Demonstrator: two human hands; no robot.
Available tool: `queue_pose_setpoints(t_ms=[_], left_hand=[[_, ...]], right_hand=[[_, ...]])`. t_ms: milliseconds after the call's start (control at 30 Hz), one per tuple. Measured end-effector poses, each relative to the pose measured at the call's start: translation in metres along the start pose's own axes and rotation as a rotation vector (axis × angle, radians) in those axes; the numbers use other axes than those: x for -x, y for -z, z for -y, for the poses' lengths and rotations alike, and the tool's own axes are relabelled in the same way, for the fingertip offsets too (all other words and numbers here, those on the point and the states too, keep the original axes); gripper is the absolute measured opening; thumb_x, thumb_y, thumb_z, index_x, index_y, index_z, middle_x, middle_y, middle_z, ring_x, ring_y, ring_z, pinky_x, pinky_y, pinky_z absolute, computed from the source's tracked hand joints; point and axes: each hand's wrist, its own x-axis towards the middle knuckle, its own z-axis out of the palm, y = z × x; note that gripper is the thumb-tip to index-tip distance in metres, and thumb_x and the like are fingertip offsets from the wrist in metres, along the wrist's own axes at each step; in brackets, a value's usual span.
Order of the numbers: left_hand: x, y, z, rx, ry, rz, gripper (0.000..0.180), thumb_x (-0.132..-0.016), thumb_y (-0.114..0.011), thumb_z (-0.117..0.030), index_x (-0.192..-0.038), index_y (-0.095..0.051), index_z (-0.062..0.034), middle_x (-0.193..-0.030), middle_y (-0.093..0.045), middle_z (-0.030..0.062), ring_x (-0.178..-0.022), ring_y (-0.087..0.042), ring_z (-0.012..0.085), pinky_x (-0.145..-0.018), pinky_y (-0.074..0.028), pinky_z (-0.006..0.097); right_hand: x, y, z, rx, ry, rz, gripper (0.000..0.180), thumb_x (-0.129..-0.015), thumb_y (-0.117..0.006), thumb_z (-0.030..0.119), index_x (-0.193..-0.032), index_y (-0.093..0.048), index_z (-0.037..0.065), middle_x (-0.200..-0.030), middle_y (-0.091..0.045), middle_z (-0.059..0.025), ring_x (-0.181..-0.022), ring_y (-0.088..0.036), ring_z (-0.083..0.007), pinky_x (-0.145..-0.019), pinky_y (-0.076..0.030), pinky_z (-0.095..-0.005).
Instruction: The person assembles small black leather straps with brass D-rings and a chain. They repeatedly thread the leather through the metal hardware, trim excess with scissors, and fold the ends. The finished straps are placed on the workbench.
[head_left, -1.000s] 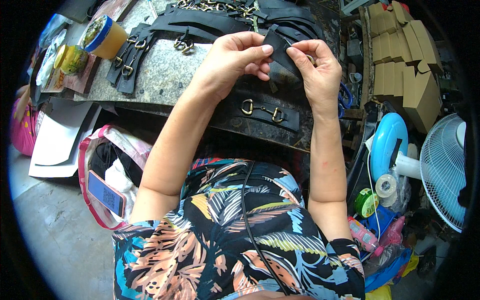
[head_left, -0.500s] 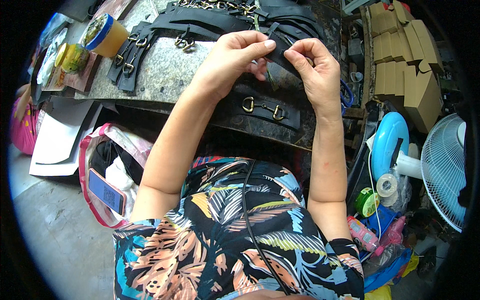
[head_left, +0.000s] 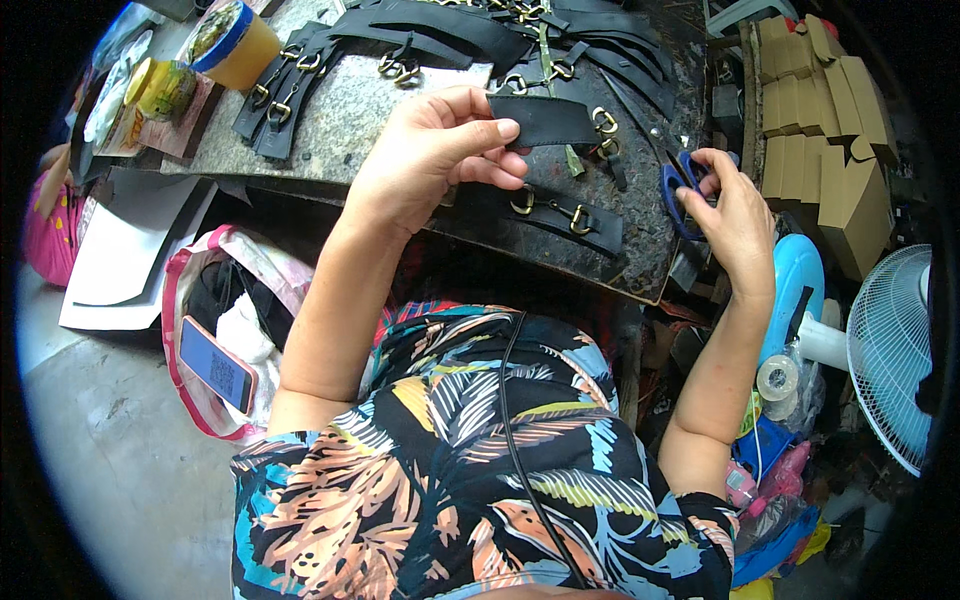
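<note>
Strap (head_left: 545,120) sits pinched in the left hand (head_left: 430,160), thumb over the top and fingers curled beneath, held just above the bench (head_left: 350,110) at about twelve o'clock from the person's chest. Its gold ring (head_left: 604,121) juts out at the strap's three o'clock end. The right hand (head_left: 735,215), well apart at two o'clock, closes its fingers on blue scissors (head_left: 683,185) lying at the bench edge; the blades are hard to make out among the dark straps.

To do this well, I judge the left hand should keep the strap flat and taut, ring end pointing toward three o'clock, so that end stays clear of the thumb. The right hand needs fingers fully seated in the loops before lifting, and should bring the blades in from three o'clock, away from the left fingertips. Another strap with two rings (head_left: 560,212) lies just below at six o'clock; lift clear of it so nothing snags
</note>
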Motion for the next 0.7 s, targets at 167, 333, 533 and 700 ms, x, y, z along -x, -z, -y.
queue_pose_setpoints(t_ms=[167,333,533,700], left_hand=[[0.007,-0.004,0.006,0.026,0.024,-0.032,0.015,-0.096,-0.068,-0.009,-0.102,-0.065,0.005,-0.087,-0.069,0.0116,-0.077,-0.074,0.0189,-0.07,-0.065,0.029],[0.01,-0.008,0.009,0.036,-0.003,-0.052,0.013,-0.097,-0.068,-0.009,-0.098,-0.064,0.0032,-0.085,-0.068,0.0108,-0.075,-0.074,0.0197,-0.07,-0.065,0.029],[0.011,-0.015,0.014,0.043,-0.066,-0.079,0.013,-0.097,-0.068,-0.01,-0.098,-0.065,0.0029,-0.084,-0.07,0.0107,-0.074,-0.074,0.0183,-0.067,-0.064,0.028],[0.013,-0.017,0.017,-0.027,-0.095,-0.074,0.013,-0.098,-0.069,-0.011,-0.098,-0.064,0.0014,-0.082,-0.071,0.0106,-0.071,-0.074,0.0172,-0.064,-0.063,0.026]], right_hand=[[0.007,-0.003,-0.015,-0.164,-0.14,0.129,0.038,-0.08,-0.079,0.019,-0.115,-0.066,0.009,-0.086,-0.069,-0.0058,-0.073,-0.066,-0.0176,-0.068,-0.051,-0.0337],[0.056,-0.011,0.001,-1.086,-0.07,0.207,0.037,-0.083,-0.078,0.007,-0.115,-0.06,0.0,-0.083,-0.067,-0.0011,-0.069,-0.062,-0.0076,-0.063,-0.049,-0.0221],[0.103,-0.026,0.039,-1.467,-0.074,0.688,0.044,-0.089,-0.081,0.029,-0.111,-0.057,-0.001,-0.079,-0.061,-0.001,-0.066,-0.06,-0.0082,-0.062,-0.047,-0.0217],[0.102,-0.022,0.049,-1.368,-0.112,0.646,0.081,-0.077,-0.075,0.075,-0.103,-0.057,0.0,-0.071,-0.06,-0.0024,-0.059,-0.057,-0.0079,-0.055,-0.042,-0.019]])
